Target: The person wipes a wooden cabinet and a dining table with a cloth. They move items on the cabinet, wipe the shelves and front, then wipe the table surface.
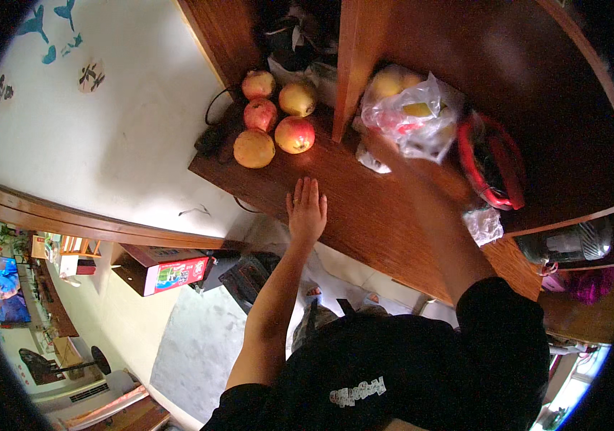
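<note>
My left hand (307, 213) lies palm down at the front edge of a brown wooden shelf top (355, 215), holding nothing. Its fingers are extended, with a ring on one. Just beyond the fingertips sit several round red-and-yellow fruits, probably pomegranates; the nearest are a red one (294, 135) and a yellow one (253, 148). My right arm reaches across the wood, and my right hand (379, 143) is strongly blurred beside a clear plastic bag (409, 116) with fruit inside. Whether it touches the bag or grips anything is unclear.
An upright wooden divider (358, 70) separates the loose fruits from the bag. To the right are a red-rimmed object (490, 161) and crumpled clear plastic (483, 223). A dark cable item (210, 139) lies at the left end. A printed carton (164, 269) stands on the floor.
</note>
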Demonstrator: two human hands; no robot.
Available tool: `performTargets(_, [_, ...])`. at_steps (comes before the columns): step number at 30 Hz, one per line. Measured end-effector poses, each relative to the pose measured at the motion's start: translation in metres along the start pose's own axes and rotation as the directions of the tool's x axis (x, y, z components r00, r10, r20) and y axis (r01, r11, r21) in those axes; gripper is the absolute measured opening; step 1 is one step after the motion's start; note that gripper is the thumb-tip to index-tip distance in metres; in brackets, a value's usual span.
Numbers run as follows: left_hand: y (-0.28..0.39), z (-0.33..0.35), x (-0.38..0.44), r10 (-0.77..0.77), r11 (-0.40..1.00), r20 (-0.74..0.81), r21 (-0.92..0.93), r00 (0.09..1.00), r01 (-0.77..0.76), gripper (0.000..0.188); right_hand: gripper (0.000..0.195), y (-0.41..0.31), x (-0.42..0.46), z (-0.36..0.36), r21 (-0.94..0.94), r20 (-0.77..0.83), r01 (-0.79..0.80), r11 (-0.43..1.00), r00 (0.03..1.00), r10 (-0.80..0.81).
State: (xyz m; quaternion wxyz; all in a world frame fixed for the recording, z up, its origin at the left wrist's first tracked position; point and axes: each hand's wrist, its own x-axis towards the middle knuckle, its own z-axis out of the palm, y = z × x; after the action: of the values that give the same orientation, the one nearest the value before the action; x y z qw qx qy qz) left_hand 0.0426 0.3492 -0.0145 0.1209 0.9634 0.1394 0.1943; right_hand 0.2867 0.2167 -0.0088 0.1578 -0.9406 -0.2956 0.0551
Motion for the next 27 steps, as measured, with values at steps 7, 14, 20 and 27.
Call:
performTargets(7, [-0.001, 0.005, 0.004, 0.026, 1.000, -0.003, -0.012, 1.000, -0.026, 0.044, 0.049, 0.028, -0.054, 0.017, -0.455, -0.078, 0.192, 0.869, 0.964, -0.254])
performTargets(14, [0.002, 0.000, 0.003, 0.030, 0.999, 0.013, 0.015, 0.999, -0.030, 0.042, 0.048, 0.116, -0.143, -0.001, -0.286, -0.177, -0.131, 0.949, 0.981, 0.082])
performTargets(20, [0.000, 0.000, 0.003, 0.024, 0.999, 0.048, 0.026, 0.999, -0.026, 0.043, 0.049, 0.007, -0.177, 0.038, -0.323, -0.297, -0.057, 0.945, 0.954, -0.045])
performTargets(27, [-0.003, -0.008, 0.004, 0.057, 0.997, 0.095, -0.064, 0.994, -0.051, 0.045, 0.054, -0.081, -0.273, 0.005, -0.111, 0.023, 0.148, 0.983, 0.989, -0.146])
